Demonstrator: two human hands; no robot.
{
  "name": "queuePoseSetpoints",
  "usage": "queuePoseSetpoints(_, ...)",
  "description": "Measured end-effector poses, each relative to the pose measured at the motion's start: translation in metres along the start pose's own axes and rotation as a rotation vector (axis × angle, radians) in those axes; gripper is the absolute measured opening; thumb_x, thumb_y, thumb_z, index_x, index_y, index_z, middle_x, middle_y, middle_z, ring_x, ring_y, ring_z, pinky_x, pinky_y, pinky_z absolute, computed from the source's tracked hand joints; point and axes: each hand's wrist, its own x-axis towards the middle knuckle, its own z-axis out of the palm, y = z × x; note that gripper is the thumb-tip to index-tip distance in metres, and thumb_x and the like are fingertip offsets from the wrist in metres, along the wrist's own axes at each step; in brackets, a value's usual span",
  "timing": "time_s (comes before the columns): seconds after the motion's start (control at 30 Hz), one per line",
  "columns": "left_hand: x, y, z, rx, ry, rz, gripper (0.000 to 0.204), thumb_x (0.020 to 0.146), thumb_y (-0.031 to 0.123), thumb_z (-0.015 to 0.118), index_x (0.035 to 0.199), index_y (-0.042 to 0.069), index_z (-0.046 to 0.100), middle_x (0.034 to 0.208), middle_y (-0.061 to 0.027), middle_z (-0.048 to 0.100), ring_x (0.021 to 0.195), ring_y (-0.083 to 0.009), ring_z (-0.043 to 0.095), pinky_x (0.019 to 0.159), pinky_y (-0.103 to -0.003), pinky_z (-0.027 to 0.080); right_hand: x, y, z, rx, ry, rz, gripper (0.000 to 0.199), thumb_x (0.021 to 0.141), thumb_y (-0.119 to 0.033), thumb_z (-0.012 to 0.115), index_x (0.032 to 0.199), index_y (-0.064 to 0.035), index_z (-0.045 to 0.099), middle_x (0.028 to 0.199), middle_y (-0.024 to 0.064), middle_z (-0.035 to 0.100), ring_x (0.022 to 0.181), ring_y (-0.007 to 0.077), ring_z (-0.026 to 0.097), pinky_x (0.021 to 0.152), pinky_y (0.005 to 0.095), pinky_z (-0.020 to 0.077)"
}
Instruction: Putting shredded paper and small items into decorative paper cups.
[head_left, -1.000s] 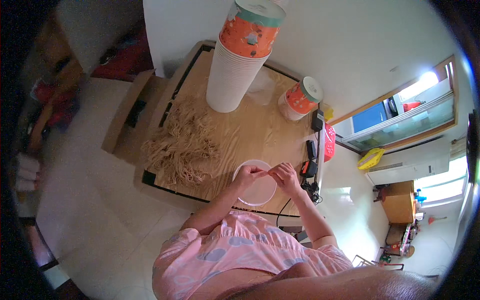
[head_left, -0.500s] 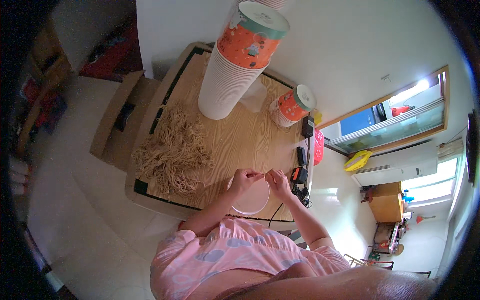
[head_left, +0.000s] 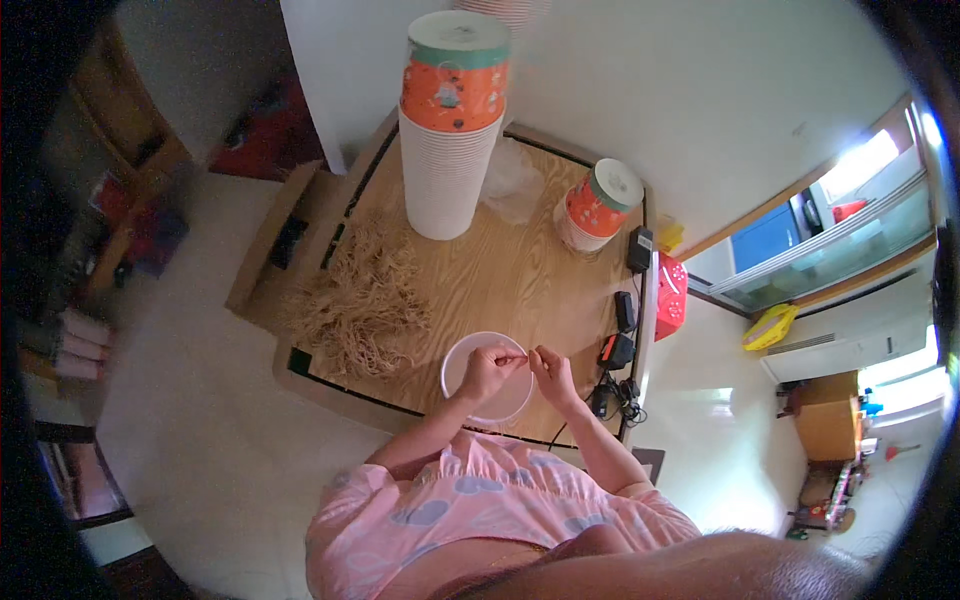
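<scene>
Our hands have drawn closer; left hand (head_left: pixel 487 368) and right hand (head_left: pixel 551 369) pinch a light, limp band (head_left: pixel 527 352) above the cup (head_left: pixel 470 360).

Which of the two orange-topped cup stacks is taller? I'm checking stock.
The tall cup stack at the table's far left side; the short cup stack to its right is far lower.

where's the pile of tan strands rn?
Head view: the pile of tan strands lies on the left part of the wooden table, left of the white cup and below the tall cup stack.
</scene>
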Motion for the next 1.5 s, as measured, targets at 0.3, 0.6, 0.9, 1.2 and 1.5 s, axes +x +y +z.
queuePoseSetpoints(0.3, -0.019, 0.023, 0.032, 0.301, 0.034, 0.024, 0.008, 0.071, 0.007, 0.067, 0.077, 0.002, 0.066, 0.061, -0.0004, 0.058, 0.052, -0.005, 0.045, 0.047, -0.022, 0.035, -0.02, 0.022, -0.019, 0.197, -0.016, 0.02, 0.024, 0.086, -0.021, 0.051, 0.075, -0.0003, 0.058, 0.056, 0.0151, 0.049, 0.051, 0.0128, 0.043, 0.048, 0.0309, 0.0383)
queuePoseSetpoints(0.6, -0.028, 0.034, 0.048, 0.352, 0.074, -0.026, 0.007, 0.073, 0.007, 0.066, 0.076, 0.002, 0.064, 0.056, 0.0069, 0.044, 0.051, -0.002, 0.035, 0.045, -0.02, 0.029, -0.032, 0.027, -0.032, 0.329, -0.021, -0.013, 0.02, 0.084, -0.014, 0.052, 0.071, 0.0011, 0.052, 0.053, 0.009, 0.038, 0.052, 0.0087, 0.035, 0.045, 0.0271, 0.0316)
queuePoseSetpoints(0.9, -0.022, 0.009, 0.041, 0.236, 0.101, -0.179, 0.007, 0.076, 0.007, 0.064, 0.077, 0.0, 0.064, 0.058, 0.0086, 0.045, 0.053, -0.0006, 0.037, 0.047, -0.017, 0.03, -0.023, 0.053, -0.021, 0.398, 0.223, 0.021, 0.01, 0.084, -0.009, 0.053, 0.078, -0.0016, 0.055, 0.063, 0.0028, 0.048, 0.059, 0.0095, 0.042, 0.054, 0.0239, 0.0359)
queuePoseSetpoints(1.2, -0.004, -0.033, 0.009, -0.012, 0.28, -0.501, 0.008, 0.077, 0.017, 0.064, 0.078, 0.009, 0.064, 0.058, 0.0066, 0.05, 0.046, -0.0034, 0.039, 0.04, -0.02, 0.029, 0.002, 0.05, 0.014, 0.074, 0.182, -0.184, 0.03, 0.071, -0.002, 0.055, 0.1, -0.0061, 0.059, 0.084, 0.0117, 0.05, 0.077, 0.0258, 0.052, 0.065, 0.0344, 0.0454)
queuePoseSetpoints(1.5, 0.002, -0.068, 0.01, 0.004, 0.249, -0.334, 0.012, 0.078, 0.015, 0.064, 0.076, 0.003, 0.064, 0.068, 0.0031, 0.057, 0.063, -0.0055, 0.048, 0.058, -0.021, 0.038, -0.002, 0.057, 0.027, -0.024, 0.234, -0.178, 0.034, 0.068, 0.003, 0.05, 0.099, -0.0074, 0.06, 0.085, 0.0145, 0.051, 0.08, 0.0319, 0.053, 0.069, 0.0378, 0.0452)
